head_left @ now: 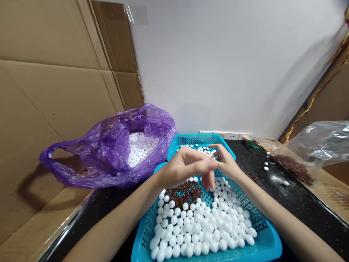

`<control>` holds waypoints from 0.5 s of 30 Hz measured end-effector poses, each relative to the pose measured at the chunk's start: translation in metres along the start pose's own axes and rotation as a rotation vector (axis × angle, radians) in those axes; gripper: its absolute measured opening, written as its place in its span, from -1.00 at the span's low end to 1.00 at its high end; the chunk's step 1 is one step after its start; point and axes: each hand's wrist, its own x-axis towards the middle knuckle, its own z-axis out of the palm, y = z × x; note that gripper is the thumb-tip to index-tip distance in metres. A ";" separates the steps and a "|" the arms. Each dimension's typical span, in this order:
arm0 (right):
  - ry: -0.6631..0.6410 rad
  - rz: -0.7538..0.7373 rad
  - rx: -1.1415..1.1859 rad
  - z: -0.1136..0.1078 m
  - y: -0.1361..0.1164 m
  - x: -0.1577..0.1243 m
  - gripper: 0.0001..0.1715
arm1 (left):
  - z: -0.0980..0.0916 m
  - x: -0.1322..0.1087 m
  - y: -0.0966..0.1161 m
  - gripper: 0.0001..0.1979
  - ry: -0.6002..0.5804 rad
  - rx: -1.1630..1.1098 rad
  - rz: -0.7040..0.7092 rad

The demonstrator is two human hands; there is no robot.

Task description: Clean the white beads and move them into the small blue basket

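A turquoise mesh basket (269, 243) in front of me holds many small white foam balls (196, 229) and a patch of brown crumbs (185, 191). Both hands hover together over its far end. My left hand (182, 165) has its fingers curled and drawn together, pointing right and down. My right hand (227, 163) lies partly behind it, fingers bent toward the left hand. What either hand pinches is too small or hidden to name. A second turquoise basket (188, 140) with a few white balls stands just behind.
A purple plastic bag (109, 153) full of white balls lies at the left against cardboard sheets (54, 91). On the black tabletop (286, 196) at the right are stray white balls, a heap of brown bits (294, 167) and a clear plastic bag (324, 142).
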 end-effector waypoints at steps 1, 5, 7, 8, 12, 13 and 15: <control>-0.007 -0.007 -0.003 0.001 0.001 0.000 -0.68 | 0.003 -0.010 0.010 -0.62 -0.095 0.011 -0.053; 0.027 -0.022 -0.024 0.004 0.003 0.000 -0.73 | 0.000 -0.052 0.032 -0.51 -0.191 0.039 -0.089; 0.061 -0.024 -0.044 0.004 0.002 0.000 -0.76 | -0.012 -0.064 0.034 -0.54 -0.207 0.106 -0.074; 0.073 -0.023 -0.053 0.004 0.001 0.000 -0.77 | -0.019 -0.066 0.036 -0.55 -0.230 0.144 -0.072; 0.049 -0.021 -0.047 0.003 -0.004 0.000 -0.78 | -0.030 -0.057 0.052 -0.55 -0.290 0.257 -0.076; 0.019 -0.035 -0.039 0.003 -0.005 0.000 -0.78 | -0.026 -0.053 0.059 -0.59 -0.354 0.274 -0.069; -0.051 -0.088 -0.042 0.003 -0.007 0.000 -0.75 | -0.013 -0.046 0.073 -0.65 -0.564 0.276 0.014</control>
